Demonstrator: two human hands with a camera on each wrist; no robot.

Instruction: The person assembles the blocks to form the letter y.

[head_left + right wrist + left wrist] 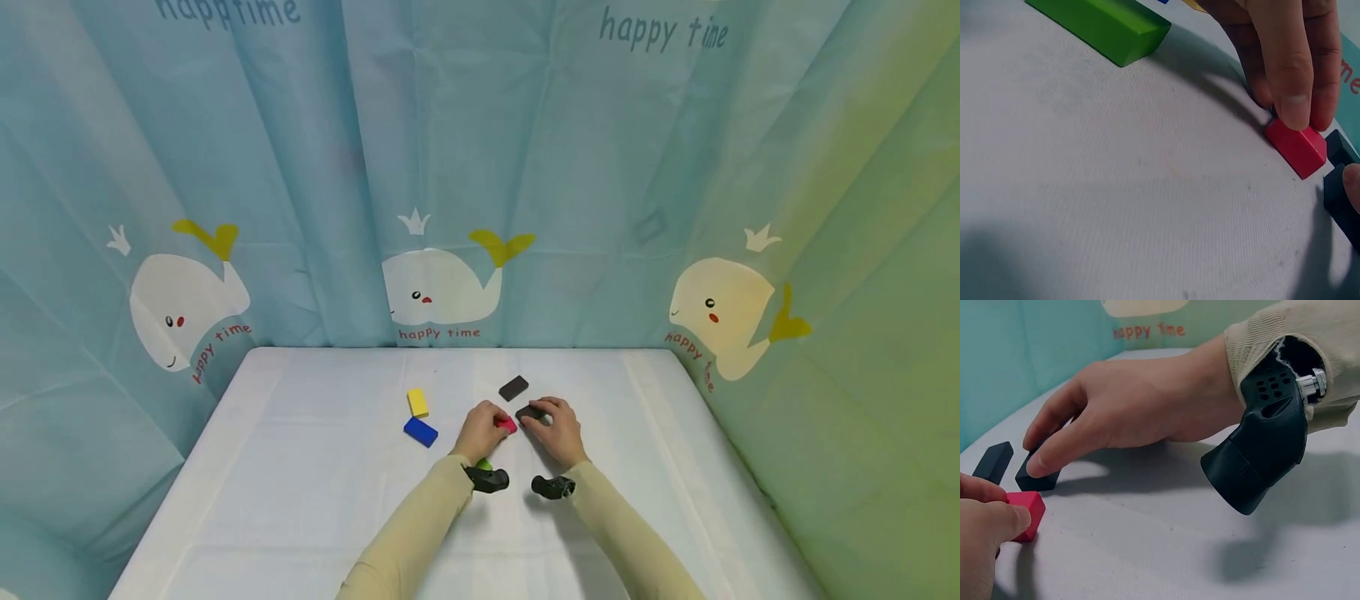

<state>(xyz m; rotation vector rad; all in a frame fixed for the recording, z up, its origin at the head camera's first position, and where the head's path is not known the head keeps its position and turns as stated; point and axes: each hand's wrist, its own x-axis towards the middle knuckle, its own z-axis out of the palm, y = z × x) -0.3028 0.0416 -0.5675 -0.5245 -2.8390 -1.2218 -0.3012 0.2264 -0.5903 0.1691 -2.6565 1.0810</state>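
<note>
Thumb and fingers of my left hand point(480, 429) pinch a pinkish-red block point(508, 425) near the middle of the table. To its right, my right hand point(557, 429) grips a black block point(529, 412) between thumb and fingers. The left wrist view shows the red block point(1034, 506) close in front of the gripped black block point(1038, 480), both low over the white cloth. A second black block point(513, 388) lies just beyond them. Below my left wrist, a green block point(483, 464) is mostly hidden; the right wrist view shows the green block point(1113, 34) lying flat.
On the left lie a yellow block point(417, 403) and a blue block point(421, 432), end to corner. The white table point(300, 500) ends at a pale blue curtain point(585, 167) printed with whales. Black wrist cameras sit below both hands.
</note>
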